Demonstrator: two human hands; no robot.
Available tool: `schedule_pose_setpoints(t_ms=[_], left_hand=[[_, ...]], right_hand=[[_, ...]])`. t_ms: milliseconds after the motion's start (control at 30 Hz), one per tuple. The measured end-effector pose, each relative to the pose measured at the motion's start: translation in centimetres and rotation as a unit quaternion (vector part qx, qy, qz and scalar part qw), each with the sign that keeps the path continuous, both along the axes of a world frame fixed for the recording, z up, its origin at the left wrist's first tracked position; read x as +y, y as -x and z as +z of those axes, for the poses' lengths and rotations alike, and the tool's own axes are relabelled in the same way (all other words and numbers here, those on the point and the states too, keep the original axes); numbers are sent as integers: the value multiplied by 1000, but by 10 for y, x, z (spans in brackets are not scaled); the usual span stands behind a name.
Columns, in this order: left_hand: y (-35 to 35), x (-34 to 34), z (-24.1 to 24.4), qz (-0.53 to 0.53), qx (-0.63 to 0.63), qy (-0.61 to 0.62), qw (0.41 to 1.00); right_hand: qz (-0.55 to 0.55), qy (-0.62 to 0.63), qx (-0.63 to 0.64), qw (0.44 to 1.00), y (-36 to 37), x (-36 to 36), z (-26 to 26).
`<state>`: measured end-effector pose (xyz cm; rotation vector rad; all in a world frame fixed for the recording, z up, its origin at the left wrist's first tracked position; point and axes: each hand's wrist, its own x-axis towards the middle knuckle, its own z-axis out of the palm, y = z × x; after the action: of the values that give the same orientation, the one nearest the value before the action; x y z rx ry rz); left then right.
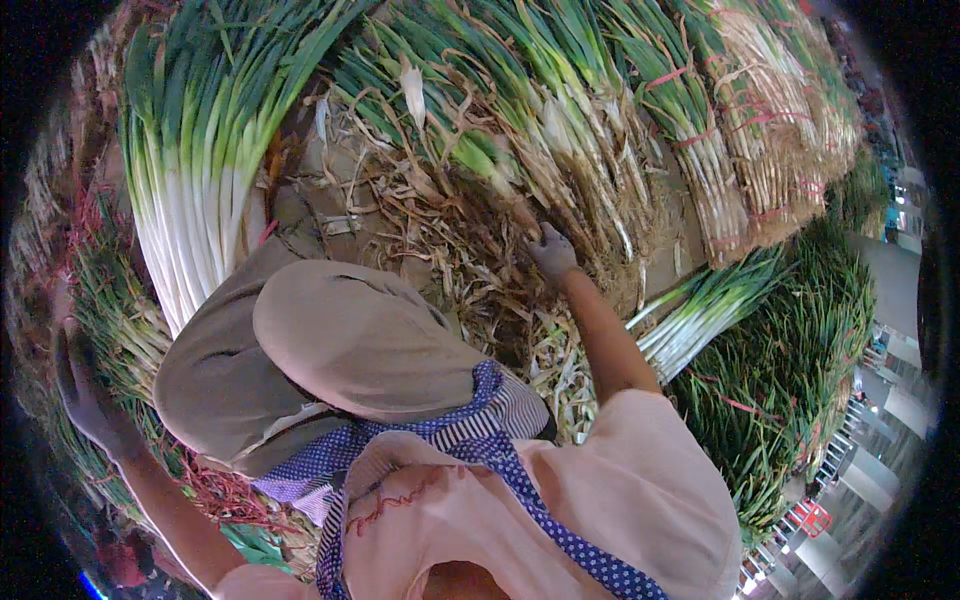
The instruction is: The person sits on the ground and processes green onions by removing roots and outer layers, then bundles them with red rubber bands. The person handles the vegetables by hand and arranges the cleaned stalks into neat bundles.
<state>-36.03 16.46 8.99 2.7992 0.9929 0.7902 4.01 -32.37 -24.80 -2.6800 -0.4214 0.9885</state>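
Observation:
My right hand [553, 251], in a greyish glove, grips the brown lower end of a green onion stalk [476, 154] that lies among dry husks. Beside it untrimmed long green onions [570, 142] lie with roots and withered leaves on. My left hand [82, 401] is stretched out at the far left rim, near bundled green onions [120, 322]; it is dim and distorted, so its fingers and any hold cannot be made out. A large bunch of clean green onions with white stems [195, 202] lies beyond my knees at the left.
Peeled husks [465, 277] litter the ground before my knees. Tied green onion bundles [705, 150] lie at the upper right, and a smaller clean bunch [694, 322] is beside my right forearm. Red ties [225, 487] lie at lower left. A leafy green pile [772, 367] stands right.

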Motion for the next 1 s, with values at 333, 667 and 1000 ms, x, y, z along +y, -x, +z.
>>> schedule_pose_setpoints(t_ms=[333, 667, 1000], left_hand=[[-329, -217, -33, -364, 129, 709, 591], [-377, -228, -89, -334, -287, 843, 308], [-365, -218, -109, -212, -360, 789, 451]], right_hand=[[-52, -359, -75, 929, -13, -23, 250], [-7, -398, -173, 901, 64, 23, 164], [-90, -342, 5, 935, 96, 57, 165]])
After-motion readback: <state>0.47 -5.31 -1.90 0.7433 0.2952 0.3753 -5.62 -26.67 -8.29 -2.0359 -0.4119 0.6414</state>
